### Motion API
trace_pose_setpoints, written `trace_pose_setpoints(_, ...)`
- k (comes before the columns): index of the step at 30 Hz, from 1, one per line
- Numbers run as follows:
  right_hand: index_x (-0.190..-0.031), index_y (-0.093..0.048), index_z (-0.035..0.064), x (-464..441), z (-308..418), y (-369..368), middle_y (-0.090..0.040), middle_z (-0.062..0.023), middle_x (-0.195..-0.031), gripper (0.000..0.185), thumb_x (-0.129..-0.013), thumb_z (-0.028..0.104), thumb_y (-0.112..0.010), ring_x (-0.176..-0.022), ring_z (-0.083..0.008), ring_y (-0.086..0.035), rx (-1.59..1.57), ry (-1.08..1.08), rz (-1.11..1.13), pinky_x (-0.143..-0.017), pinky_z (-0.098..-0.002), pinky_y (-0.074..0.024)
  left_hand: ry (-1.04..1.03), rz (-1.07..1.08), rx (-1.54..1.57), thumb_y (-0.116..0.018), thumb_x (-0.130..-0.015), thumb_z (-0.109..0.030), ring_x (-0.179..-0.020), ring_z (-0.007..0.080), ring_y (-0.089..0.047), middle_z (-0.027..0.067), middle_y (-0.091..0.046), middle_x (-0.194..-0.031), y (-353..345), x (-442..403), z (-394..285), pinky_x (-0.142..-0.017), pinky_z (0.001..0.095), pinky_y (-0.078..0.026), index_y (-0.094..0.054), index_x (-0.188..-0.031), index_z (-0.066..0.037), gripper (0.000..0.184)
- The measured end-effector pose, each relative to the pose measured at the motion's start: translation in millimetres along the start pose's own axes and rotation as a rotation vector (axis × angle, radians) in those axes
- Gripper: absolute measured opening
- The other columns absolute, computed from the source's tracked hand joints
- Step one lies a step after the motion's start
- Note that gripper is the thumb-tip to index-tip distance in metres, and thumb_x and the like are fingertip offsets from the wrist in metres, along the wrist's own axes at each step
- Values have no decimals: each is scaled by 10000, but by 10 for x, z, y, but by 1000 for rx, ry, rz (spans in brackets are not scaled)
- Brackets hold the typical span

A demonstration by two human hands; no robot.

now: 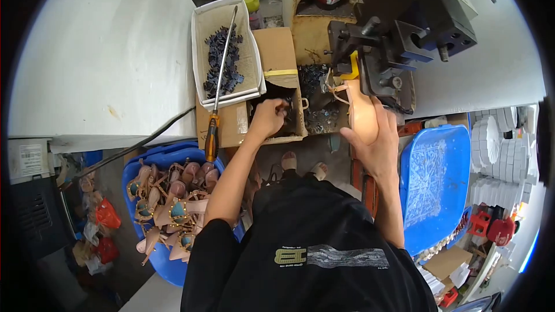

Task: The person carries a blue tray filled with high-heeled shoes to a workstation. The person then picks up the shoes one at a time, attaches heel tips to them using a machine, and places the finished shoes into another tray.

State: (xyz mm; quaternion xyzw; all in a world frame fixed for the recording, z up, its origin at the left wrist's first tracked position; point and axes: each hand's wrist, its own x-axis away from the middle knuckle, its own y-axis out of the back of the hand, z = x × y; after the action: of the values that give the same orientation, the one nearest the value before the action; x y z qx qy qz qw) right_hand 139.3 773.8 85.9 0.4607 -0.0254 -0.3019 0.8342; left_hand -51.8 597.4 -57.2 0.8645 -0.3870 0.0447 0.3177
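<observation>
My right hand (378,141) grips a beige high-heeled shoe (362,117), fingers along one side and thumb on the other. The shoe's strapped end sits beneath the black metal head of a machine (384,78), beside a yellow part (350,67). Over the opening of a cardboard box (234,122), my left hand (270,117) has its fingers curled together; what they hold, if anything, is too small to make out. The box's dark inside is partly hidden by that hand.
A white box (199,52) of small black pieces carries a screwdriver (213,133) across it. On the left, a blue basket (173,271) holds several studded heeled shoes. Another blue basket (433,179) stands at right. Black scraps (321,118) lie beside the machine.
</observation>
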Motion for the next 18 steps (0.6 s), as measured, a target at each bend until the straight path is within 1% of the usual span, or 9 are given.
trace_pose_setpoints(2, -1370, -478, 28, -26, 26, 5, -566, -229, -1154, 775, -724, 273, -831, -1041, -392, -600, -40, 5, 0, -875, -428, -502, 243, 212, 395, -547, -838, 78, -858, 263, -679, 131, -676, -1069, -188, -79, 182, -692, 336, -558, -612, -1160, 56, 329)
trace_pose_setpoints(3, -1364, -488, 27, -33, 18, 8, -575, -232, -1146, 761, -728, 273, -826, -1031, -389, -608, -58, -20, 4, -871, -429, -505, 263, 236, 437, -467, -875, 52, -888, 201, -653, 81, -646, -1034, -156, 9, -66, -686, 298, -565, -594, -1215, 26, 363)
trace_pose_setpoints(6, -1342, -518, 23, -43, 11, -1, -602, -239, -1120, 717, -737, 273, -810, -996, -381, -632, -106, -78, 10, -855, -429, -513, 334, 365, 544, -371, -843, 17, -974, 262, -625, 97, -625, -1063, -233, -151, -28, -697, 328, -587, -604, -1200, -8, 426)
trace_pose_setpoints(9, -1319, -545, 18, -42, 8, -9, -624, -242, -1085, 685, -737, 276, -799, -959, -374, -651, -135, -87, -6, -835, -426, -522, 522, 333, 698, -386, -894, -94, -954, 235, -608, 81, -597, -1063, -239, -242, 15, -735, 380, -588, -594, -1171, -43, 350)
trace_pose_setpoints(12, -1311, -554, 17, -32, -12, -34, -631, -241, -1063, 685, -729, 282, -800, -941, -368, -658, -154, -87, -29, -823, -421, -527, 546, 405, 781, -457, -885, -171, -924, 218, -594, 69, -582, -1117, -156, -236, -39, -751, 420, -582, -582, -1120, -67, 286)
trace_pose_setpoints(15, -1310, -555, 15, -31, 13, -10, -633, -240, -1057, 696, -720, 289, -804, -942, -364, -659, -152, -94, -26, -822, -418, -527, 581, 340, 810, -470, -869, -198, -933, 209, -590, 73, -595, -1072, -228, -257, 25, -707, 401, -571, -588, -1072, -72, 266)
trace_pose_setpoints(18, -1311, -554, 17, -30, 9, -4, -631, -242, -1065, 702, -717, 293, -806, -961, -366, -655, -149, -91, -14, -833, -419, -524, 568, 338, 833, -493, -836, -158, -860, 275, -596, 118, -585, -1004, -223, -286, 113, -699, 393, -546, -564, -1112, -18, 318)
